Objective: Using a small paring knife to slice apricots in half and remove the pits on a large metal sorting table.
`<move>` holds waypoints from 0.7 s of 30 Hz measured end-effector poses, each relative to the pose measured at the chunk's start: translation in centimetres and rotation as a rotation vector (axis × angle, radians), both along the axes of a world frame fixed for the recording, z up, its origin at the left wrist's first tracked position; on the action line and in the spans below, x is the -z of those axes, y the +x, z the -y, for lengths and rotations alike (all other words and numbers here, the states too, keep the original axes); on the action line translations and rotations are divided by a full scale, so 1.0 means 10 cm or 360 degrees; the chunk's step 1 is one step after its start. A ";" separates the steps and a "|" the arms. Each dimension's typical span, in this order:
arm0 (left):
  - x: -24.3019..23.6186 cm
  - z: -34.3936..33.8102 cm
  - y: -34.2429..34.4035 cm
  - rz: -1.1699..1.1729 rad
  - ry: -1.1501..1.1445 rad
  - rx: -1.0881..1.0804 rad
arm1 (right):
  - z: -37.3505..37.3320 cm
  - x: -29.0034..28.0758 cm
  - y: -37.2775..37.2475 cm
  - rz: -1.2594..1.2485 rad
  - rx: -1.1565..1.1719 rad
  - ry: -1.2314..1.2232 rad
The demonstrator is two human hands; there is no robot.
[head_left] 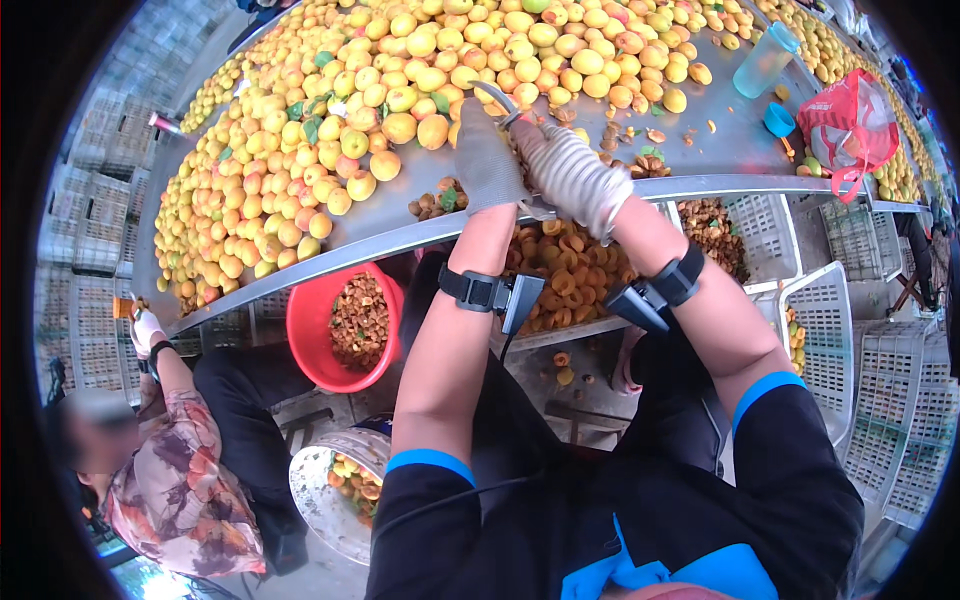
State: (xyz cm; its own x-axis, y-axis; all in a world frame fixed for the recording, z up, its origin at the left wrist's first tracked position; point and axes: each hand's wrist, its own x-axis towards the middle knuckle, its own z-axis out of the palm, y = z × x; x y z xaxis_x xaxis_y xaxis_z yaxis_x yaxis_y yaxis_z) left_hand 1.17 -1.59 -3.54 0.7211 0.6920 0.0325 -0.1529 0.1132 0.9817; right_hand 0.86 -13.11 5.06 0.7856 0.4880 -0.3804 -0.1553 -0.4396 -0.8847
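A curved metal tool (503,101) is gripped between the gloved left hand (487,160) and gloved right hand (572,172), both closed on it above the metal table's front rim (330,255). Apricots (330,130) are heaped just beyond; bare tabletop is left rightward.

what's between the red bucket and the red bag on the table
In the head view, the person's two gloved hands, left hand and right hand, lie between the red bucket and red bag, plus scattered pits.
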 end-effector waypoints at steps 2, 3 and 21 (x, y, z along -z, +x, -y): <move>-0.07 0.02 -0.05 0.0010 -0.0448 0.0025 | 0.13 0.00 0.03 -0.0866 -0.0039 0.0505; -0.11 0.04 -0.08 -0.0009 -0.0769 0.0055 | 0.17 0.02 0.05 -0.0973 -0.0101 0.0629; -0.51 0.19 -0.22 0.0220 -0.1264 0.0224 | 0.04 0.37 -0.04 0.0277 -0.0060 0.0221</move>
